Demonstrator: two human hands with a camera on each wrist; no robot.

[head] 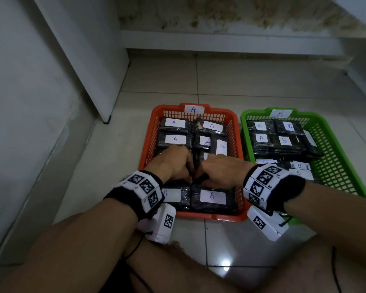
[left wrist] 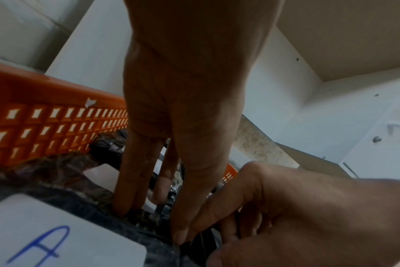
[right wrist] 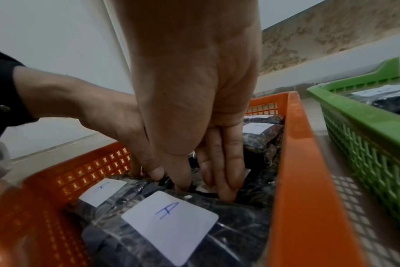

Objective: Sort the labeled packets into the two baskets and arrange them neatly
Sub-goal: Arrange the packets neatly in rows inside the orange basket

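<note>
The orange basket [head: 220, 217], tagged A, holds several dark packets with white A labels. Both of my hands are inside it, close together near its middle. My left hand [head: 175, 163] points its straight fingers [left wrist: 126, 189] down, tips pressing on the packets. My right hand [head: 218, 172] pushes its fingers [right wrist: 226, 180] into the gap just behind the front A packet [right wrist: 171, 224]. A dark packet edge shows between the hands; I cannot tell whether either hand pinches it. The green basket [head: 347, 157], tagged B, stands to the right with B packets [head: 283, 140] stacked inside.
A white cabinet [head: 82, 60] stands at the left, close to the orange basket's far corner. A low wall ledge [head: 230, 43] runs behind both baskets. Pale floor tiles [head: 241, 240] lie in front, and my bare legs [head: 72, 250] fill the bottom of the view.
</note>
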